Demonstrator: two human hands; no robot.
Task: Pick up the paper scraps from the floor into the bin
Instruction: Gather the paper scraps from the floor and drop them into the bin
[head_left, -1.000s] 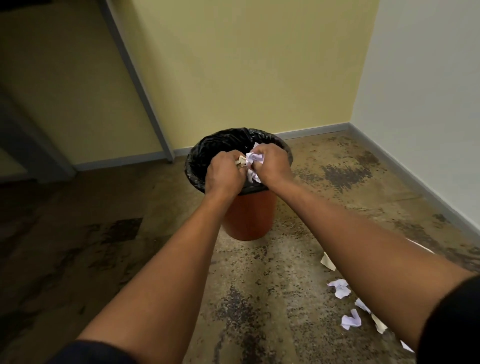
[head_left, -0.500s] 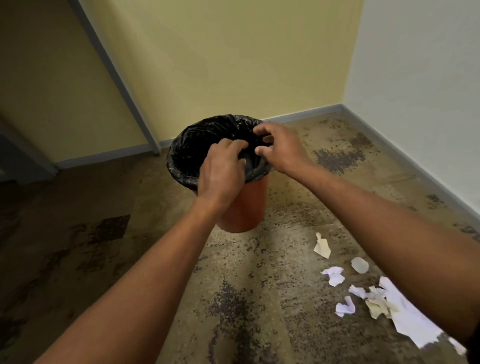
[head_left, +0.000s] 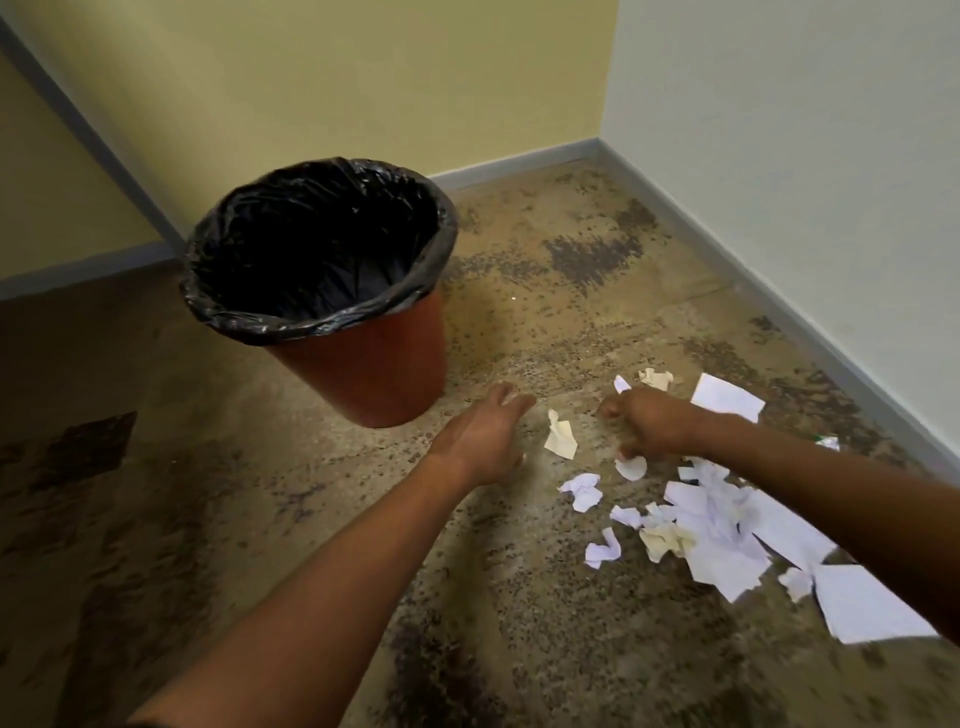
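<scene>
Head view: bin (head_left: 363, 374) beside paper scraps (head_left: 711, 525).

I am in a bare interior corner of a building, probably a utility room or corridor end; the exact type of premises cannot be determined. The evidence: a pale yellow painted wall (head_left: 363, 78) meeting a white wall (head_left: 805, 130), a grey skirting board (head_left: 519, 165) along both, and a stained, speckled concrete floor (head_left: 545, 322) without covering. An orange bin (head_left: 374, 374) with a black liner (head_left: 311, 244) stands near the corner, and paper scraps (head_left: 706, 525) lie on the floor beside it.
</scene>
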